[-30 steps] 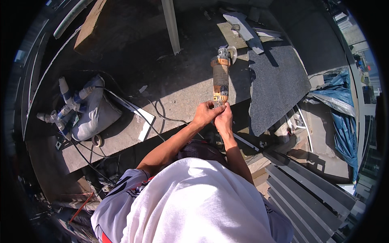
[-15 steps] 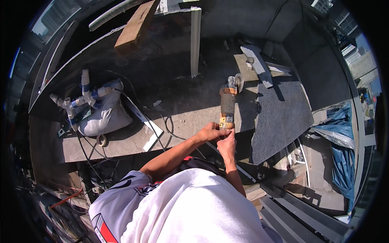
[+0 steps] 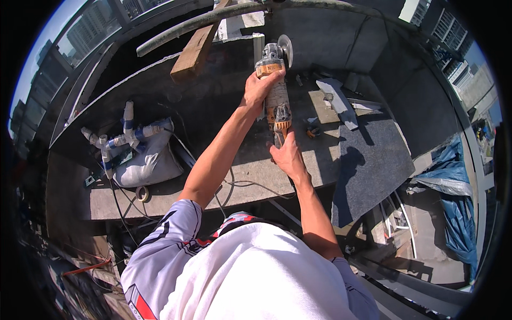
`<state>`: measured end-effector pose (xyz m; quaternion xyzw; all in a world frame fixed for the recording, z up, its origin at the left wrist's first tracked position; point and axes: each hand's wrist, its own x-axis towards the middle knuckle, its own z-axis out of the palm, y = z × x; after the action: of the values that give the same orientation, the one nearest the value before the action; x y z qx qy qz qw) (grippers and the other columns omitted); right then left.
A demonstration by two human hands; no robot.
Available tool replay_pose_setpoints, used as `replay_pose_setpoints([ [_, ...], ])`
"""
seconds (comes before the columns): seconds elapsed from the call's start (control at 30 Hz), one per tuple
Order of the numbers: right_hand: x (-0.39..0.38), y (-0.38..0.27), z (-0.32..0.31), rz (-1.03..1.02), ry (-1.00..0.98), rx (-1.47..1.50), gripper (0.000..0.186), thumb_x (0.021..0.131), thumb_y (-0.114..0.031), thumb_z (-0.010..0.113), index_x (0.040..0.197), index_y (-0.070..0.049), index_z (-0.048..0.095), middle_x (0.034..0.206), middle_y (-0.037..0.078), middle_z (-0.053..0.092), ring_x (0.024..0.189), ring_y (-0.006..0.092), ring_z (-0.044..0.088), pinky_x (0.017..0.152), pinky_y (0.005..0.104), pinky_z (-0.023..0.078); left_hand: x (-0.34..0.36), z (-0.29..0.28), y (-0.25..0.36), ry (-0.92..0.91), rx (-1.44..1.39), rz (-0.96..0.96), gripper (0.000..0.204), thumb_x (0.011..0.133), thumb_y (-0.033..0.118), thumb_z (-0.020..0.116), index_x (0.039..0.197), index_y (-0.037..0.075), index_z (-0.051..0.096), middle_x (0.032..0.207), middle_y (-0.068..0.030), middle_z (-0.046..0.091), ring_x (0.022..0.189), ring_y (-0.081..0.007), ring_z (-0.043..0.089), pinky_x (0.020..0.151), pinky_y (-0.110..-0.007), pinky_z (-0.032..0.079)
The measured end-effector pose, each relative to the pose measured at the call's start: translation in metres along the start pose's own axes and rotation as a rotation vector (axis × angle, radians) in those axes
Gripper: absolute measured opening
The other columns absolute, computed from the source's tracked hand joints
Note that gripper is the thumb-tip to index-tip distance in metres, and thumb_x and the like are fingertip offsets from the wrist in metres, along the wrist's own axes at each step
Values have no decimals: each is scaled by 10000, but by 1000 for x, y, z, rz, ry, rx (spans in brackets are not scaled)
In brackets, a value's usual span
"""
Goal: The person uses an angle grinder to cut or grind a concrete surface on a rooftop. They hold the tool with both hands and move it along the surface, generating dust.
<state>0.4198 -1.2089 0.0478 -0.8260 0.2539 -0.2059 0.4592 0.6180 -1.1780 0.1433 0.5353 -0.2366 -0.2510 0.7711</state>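
Both of my hands are closed on an orange and grey angle grinder (image 3: 276, 98), lifted in front of me with its head pointing away. My left hand (image 3: 258, 88) wraps the front of the body just behind the gear head. My right hand (image 3: 288, 157) grips the rear end, beside the orange vents. A round disc (image 3: 286, 50) stands on edge at the right side of the head, close to the top of an upright pale strip (image 3: 258, 45). Whether the disc spins cannot be made out.
A long pipe (image 3: 197, 24) and a wooden beam (image 3: 194, 56) cross at the far left. Capped pipe fittings (image 3: 122, 138) rest by a white sack (image 3: 146, 170) on the left. A dark stone slab (image 3: 368, 160) lies right, near broken pieces (image 3: 337, 101). Cables (image 3: 250, 184) trail over the ledge.
The grinder has risen and moved away from me, slightly left. My left hand has shifted from its rear end to near its head. A small orange-and-dark item now shows on the ledge.
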Motion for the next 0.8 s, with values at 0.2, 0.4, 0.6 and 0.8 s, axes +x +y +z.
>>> replay_pose_setpoints([
  [0.2, 59, -52, 26, -148, 77, -13, 713, 937, -185, 825, 1458, 26, 387, 1065, 340, 759, 994, 571, 744, 847, 586, 612, 49, -28, 49, -23, -3, 174, 545, 913, 405, 907, 1251, 31, 702, 1044, -59, 714, 913, -177, 719, 813, -397, 623],
  [0.4, 84, -62, 37, -278, 138, -89, 753, 930, -199, 831, 1471, 52, 371, 1020, 337, 762, 976, 563, 747, 816, 597, 615, 82, -47, 63, -53, -84, 163, 578, 934, 442, 890, 1305, 42, 699, 1081, -80, 731, 940, -214, 744, 828, -417, 638],
  [0.6, 87, -51, 54, -306, 167, 3, 748, 925, -220, 833, 1464, 42, 386, 1022, 337, 766, 974, 559, 746, 814, 600, 621, 95, -59, 56, -106, -65, 144, 575, 963, 440, 860, 1338, 40, 686, 1132, -96, 733, 980, -225, 744, 849, -421, 635],
  [0.8, 91, -43, 56, -296, 179, 36, 722, 909, -207, 812, 1457, 9, 396, 1042, 336, 769, 994, 561, 740, 826, 599, 626, 93, -56, 51, -56, -38, 122, 578, 953, 430, 870, 1356, 55, 694, 1132, -85, 736, 990, -225, 740, 861, -413, 629],
])
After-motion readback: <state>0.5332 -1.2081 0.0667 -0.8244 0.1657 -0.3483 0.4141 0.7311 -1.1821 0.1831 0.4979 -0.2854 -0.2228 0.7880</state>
